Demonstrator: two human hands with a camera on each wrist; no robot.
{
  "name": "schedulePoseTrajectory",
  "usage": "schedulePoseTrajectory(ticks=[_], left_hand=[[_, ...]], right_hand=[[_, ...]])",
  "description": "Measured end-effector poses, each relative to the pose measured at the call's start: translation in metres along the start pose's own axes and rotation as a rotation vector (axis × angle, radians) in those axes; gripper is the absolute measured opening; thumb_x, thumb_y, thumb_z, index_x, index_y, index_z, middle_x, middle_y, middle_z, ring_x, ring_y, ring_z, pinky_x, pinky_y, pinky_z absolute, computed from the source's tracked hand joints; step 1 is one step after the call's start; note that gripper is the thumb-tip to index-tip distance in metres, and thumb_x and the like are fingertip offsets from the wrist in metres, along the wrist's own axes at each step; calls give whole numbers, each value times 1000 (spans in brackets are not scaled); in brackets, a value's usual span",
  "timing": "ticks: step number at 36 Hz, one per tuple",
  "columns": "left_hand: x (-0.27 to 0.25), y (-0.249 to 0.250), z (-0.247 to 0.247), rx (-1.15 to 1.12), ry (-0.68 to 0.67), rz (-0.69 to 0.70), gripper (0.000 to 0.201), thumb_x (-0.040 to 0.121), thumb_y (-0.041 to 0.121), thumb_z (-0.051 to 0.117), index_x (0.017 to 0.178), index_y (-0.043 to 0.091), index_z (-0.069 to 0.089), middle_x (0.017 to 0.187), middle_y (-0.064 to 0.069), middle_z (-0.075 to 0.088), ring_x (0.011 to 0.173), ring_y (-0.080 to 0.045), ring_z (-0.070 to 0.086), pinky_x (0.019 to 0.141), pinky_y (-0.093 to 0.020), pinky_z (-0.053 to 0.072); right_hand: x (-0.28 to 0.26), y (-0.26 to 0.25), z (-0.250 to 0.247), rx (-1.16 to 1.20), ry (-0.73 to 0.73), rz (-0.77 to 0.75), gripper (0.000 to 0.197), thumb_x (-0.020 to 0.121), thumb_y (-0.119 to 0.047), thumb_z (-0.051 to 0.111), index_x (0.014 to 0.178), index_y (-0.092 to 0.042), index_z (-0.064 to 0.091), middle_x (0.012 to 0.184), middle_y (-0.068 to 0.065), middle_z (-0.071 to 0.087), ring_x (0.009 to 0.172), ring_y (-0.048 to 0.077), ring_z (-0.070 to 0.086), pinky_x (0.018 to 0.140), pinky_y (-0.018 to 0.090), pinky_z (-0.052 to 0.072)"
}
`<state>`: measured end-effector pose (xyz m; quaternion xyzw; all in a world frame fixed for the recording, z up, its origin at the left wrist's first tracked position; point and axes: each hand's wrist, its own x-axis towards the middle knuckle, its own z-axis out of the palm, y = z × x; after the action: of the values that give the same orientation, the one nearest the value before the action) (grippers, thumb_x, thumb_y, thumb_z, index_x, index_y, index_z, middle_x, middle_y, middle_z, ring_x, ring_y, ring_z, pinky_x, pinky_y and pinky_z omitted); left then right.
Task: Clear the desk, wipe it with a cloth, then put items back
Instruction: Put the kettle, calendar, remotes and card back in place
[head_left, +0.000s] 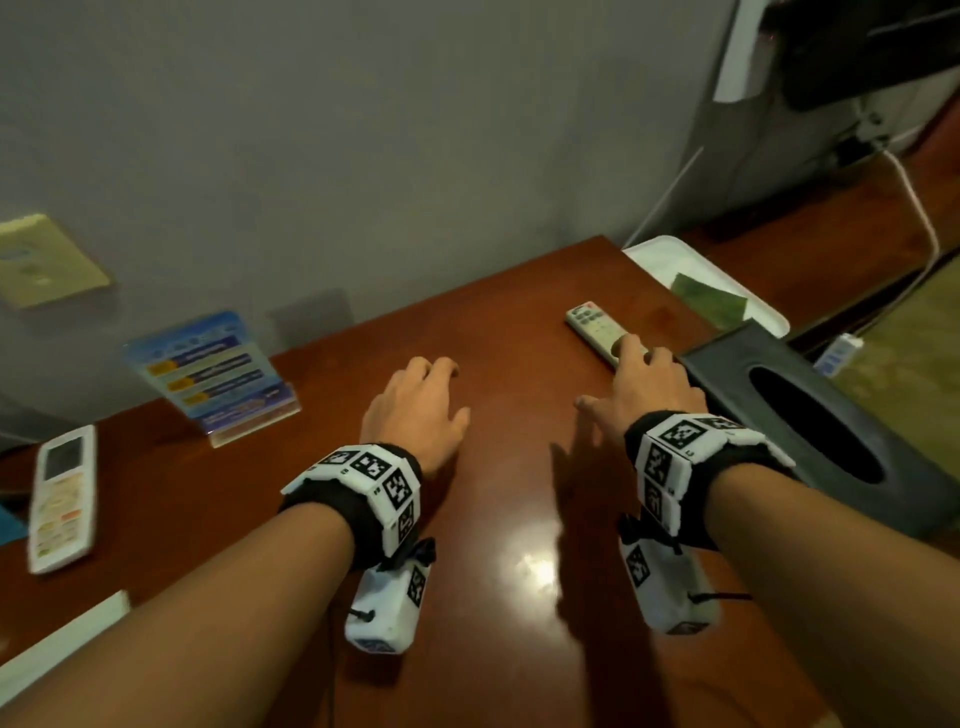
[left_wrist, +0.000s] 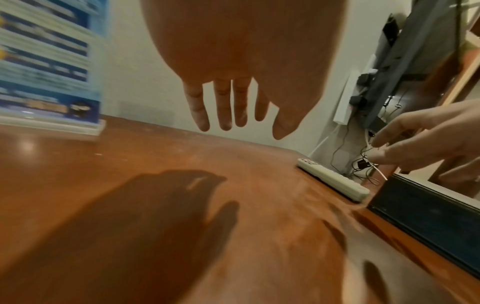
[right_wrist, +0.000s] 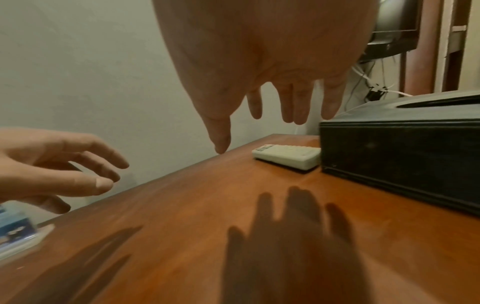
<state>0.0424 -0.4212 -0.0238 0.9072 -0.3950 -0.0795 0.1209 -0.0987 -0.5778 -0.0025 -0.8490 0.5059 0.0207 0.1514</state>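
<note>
The small remote (head_left: 592, 327) lies flat on the bench (head_left: 519, 493), under the right hand's fingertips. Its long axis runs away from that hand, red-button end farthest. The right hand (head_left: 649, 395) hovers over its near end, fingers straight, gripping nothing. The left hand (head_left: 415, 405) is relaxed and empty above bare wood. A black tissue box (right_wrist: 394, 148) sits just right of the right hand, and a leaflet stand (head_left: 213, 369) stands left of the left hand.

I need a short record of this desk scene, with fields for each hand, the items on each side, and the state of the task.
left hand: open, holds nothing, above the desk
right hand: open, holds nothing, above the small remote, apart from it
right side: small remote beside the black tissue box
left side: white remote, blue sign stand
task state: items on the desk, none lifted yet
</note>
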Motion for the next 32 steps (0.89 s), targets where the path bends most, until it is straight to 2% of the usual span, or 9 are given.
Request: schedulePoseTrajectory(ticks=[5, 12, 19, 26, 28, 32], left_hand=[[29, 41, 12, 0, -16, 22, 47, 94, 40, 53, 137, 25, 40, 132, 1, 46, 120, -21, 46, 94, -37, 45], [64, 69, 26, -3, -24, 2, 47, 93, 38, 53, 137, 24, 40, 131, 0, 46, 120, -22, 46, 93, -38, 45], [87, 59, 31, 19, -30, -45, 48, 93, 38, 53, 137, 25, 39, 131, 0, 46, 119, -21, 46, 94, -37, 45], [103, 43, 33, 39, -38, -103, 48, 93, 38, 54, 136, 25, 39, 130, 1, 46, 119, -21, 46, 93, -37, 44], [105, 38, 33, 44, -43, -113, 48, 93, 38, 54, 136, 25, 39, 130, 1, 46, 118, -21, 46, 93, -36, 44], [107, 31, 33, 51, -57, -130, 48, 93, 39, 54, 136, 25, 39, 129, 0, 46, 118, -21, 47, 93, -36, 45]], right_hand=[[33, 30, -8, 3, -18, -18, 65, 81, -47, 70, 129, -21, 35, 129, 14, 45, 120, 35, 45, 94, 46, 42], [76, 29, -4, -51, -22, -134, 61, 83, -44, 68, 128, -19, 36, 128, 14, 46, 116, 33, 46, 93, 41, 41], [110, 13, 9, -73, -94, -176, 60, 84, -42, 67, 131, -20, 36, 130, 13, 44, 119, 31, 44, 94, 40, 40], [136, 6, 23, -166, -151, -130, 55, 84, -36, 67, 127, -21, 36, 125, 14, 48, 115, 32, 47, 90, 40, 40], [139, 5, 26, -179, -170, -110, 52, 86, -33, 66, 125, -21, 34, 123, 15, 50, 113, 32, 49, 87, 40, 41], [144, 1, 26, -165, -214, -82, 53, 85, -25, 67, 123, -19, 31, 116, 16, 54, 105, 34, 55, 72, 39, 40]])
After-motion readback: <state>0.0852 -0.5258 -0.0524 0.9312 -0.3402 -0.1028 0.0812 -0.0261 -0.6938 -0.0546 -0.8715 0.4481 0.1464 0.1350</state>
